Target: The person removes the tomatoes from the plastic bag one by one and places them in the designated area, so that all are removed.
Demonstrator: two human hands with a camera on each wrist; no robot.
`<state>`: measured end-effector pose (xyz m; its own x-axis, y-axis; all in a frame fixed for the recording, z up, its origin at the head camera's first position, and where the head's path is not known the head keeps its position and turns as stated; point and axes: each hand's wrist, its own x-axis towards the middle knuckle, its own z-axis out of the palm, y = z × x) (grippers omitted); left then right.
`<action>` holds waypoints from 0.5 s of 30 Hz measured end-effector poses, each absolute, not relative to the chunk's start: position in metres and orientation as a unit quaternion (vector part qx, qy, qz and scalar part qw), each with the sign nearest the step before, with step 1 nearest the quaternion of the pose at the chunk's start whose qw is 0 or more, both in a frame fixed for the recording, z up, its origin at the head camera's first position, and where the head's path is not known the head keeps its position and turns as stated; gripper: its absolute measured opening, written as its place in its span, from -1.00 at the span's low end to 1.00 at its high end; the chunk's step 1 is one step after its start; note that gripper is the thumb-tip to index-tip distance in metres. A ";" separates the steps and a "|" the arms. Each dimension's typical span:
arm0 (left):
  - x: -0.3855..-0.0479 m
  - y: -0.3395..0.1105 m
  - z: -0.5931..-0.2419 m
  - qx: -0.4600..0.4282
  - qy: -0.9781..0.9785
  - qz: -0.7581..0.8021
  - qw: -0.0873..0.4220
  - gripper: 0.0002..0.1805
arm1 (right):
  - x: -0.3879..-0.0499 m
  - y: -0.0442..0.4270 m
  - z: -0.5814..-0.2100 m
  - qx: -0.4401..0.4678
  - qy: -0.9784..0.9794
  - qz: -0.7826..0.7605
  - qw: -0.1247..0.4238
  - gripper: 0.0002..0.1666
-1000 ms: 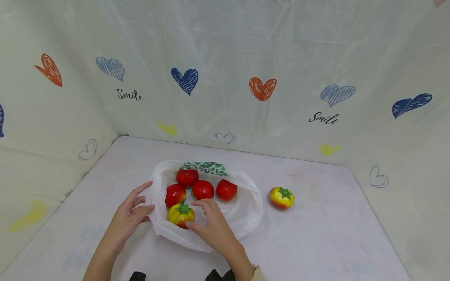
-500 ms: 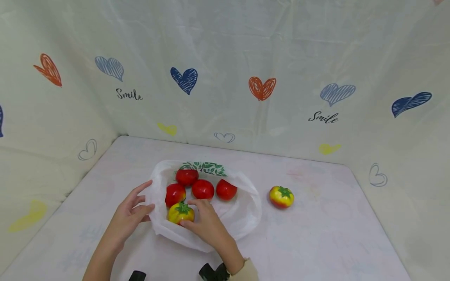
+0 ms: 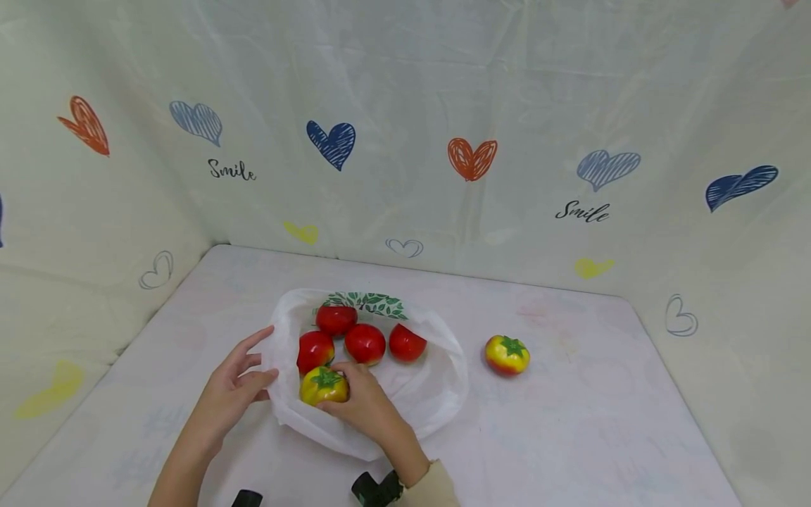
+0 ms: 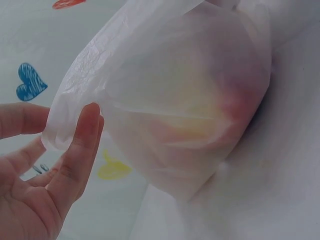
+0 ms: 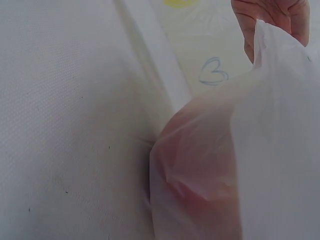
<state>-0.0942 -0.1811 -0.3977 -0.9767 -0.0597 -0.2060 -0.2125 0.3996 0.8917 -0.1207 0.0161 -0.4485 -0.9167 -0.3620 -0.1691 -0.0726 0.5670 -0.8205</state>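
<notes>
A white plastic bag [image 3: 437,394] with a green leaf print lies with its mouth open on the table. Several shiny red tomatoes [image 3: 365,343] sit in it, along with a yellow-and-red tomato [image 3: 322,386] that has a green star-shaped top. My right hand [image 3: 370,408] reaches over the near rim and grips this yellow-and-red tomato between thumb and fingers. At the bag's left side, my left hand [image 3: 231,391] holds the rim between thumb and fingers; the left wrist view shows these fingers [image 4: 86,130] on the thin plastic. The right wrist view does not show the right hand's fingers.
Another yellow-and-red tomato [image 3: 507,355] rests on the white table [image 3: 583,408], right of the bag. A pale curtain [image 3: 405,84] with printed hearts stands behind and beside the table. Black wrist gear [image 3: 378,489] shows by the right wrist.
My right hand has moved left and closed on the yellow-and-red tomato in the bag, which has shifted slightly. The bag's right rim has drawn in a little. My left hand stays in place.
</notes>
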 end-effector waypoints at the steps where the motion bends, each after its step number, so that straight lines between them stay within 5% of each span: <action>1: -0.094 -0.181 -0.398 -0.084 0.834 0.541 0.072 -0.30 | -0.121 0.016 -0.449 -0.126 0.870 -0.449 0.162 -0.34; 15: -0.094 -0.181 -0.398 -0.086 0.833 0.541 0.078 -0.30 | -0.122 0.016 -0.453 -0.135 0.857 -0.471 0.160 -0.35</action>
<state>-0.0944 -0.1809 -0.3981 -0.9732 -0.0588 -0.2225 -0.2271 0.4006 0.8877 -0.1223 0.0158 -0.4533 -0.9122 -0.3826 -0.1467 -0.0816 0.5206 -0.8499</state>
